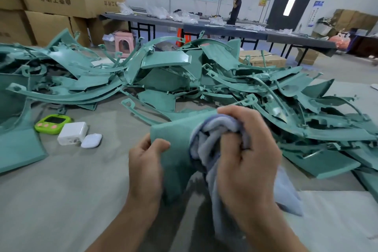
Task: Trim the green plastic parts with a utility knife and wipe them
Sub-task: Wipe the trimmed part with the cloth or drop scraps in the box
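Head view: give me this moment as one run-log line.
phase: wipe | left hand: grips green part | right hand: holds bunched cloth against it | behind: pile of green parts

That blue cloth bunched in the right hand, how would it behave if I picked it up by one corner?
Probably floppy: the blue cloth crumples into folds inside the right hand and its loose end hangs down below it. Likely light, since bunched fingers carry it. Its fuzzy look suggests it would drag rather than slide over the green plastic part.
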Demonstrator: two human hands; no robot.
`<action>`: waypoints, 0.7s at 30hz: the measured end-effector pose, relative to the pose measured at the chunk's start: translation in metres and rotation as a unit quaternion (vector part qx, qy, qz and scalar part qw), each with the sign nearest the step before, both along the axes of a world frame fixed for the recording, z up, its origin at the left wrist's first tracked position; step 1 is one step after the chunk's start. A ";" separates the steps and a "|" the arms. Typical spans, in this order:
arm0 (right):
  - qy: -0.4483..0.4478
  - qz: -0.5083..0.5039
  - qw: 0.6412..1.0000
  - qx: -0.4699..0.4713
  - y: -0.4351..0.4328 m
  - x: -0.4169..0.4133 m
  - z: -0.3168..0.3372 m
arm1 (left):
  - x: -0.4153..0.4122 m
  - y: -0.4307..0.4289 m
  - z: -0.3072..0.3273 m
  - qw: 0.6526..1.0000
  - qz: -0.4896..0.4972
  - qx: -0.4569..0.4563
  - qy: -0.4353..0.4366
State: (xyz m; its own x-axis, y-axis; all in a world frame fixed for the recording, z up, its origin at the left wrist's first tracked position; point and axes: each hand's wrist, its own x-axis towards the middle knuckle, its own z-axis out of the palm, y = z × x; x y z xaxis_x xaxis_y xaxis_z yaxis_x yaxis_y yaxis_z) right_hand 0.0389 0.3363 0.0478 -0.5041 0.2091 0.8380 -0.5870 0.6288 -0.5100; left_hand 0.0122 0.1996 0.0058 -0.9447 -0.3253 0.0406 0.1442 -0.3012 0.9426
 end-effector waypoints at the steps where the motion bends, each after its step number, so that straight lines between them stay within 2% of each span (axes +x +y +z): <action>1: -0.035 0.025 0.998 0.043 -0.014 0.002 -0.006 | 0.001 0.004 0.001 0.999 -0.013 0.045 -0.006; 2: -0.090 0.041 0.993 0.066 -0.026 0.003 -0.014 | 0.002 0.007 0.000 0.997 -0.022 0.070 -0.013; 5: -0.262 0.087 0.959 0.054 -0.039 -0.005 -0.033 | 0.005 0.009 -0.004 0.995 -0.023 0.084 -0.038; 7: -0.295 0.103 0.946 0.084 -0.037 -0.009 -0.036 | 0.006 0.009 -0.004 0.992 -0.016 0.116 -0.044; 11: -0.290 0.157 0.929 0.170 -0.043 -0.004 -0.029 | 0.006 0.001 -0.001 0.989 0.011 0.140 -0.039; 15: -0.244 0.205 0.925 0.207 -0.045 0.008 -0.023 | 0.001 -0.016 0.002 0.981 0.024 0.180 -0.072; 21: -0.227 0.192 0.924 0.240 -0.033 0.010 -0.024 | -0.009 -0.023 0.006 0.971 0.059 0.213 -0.095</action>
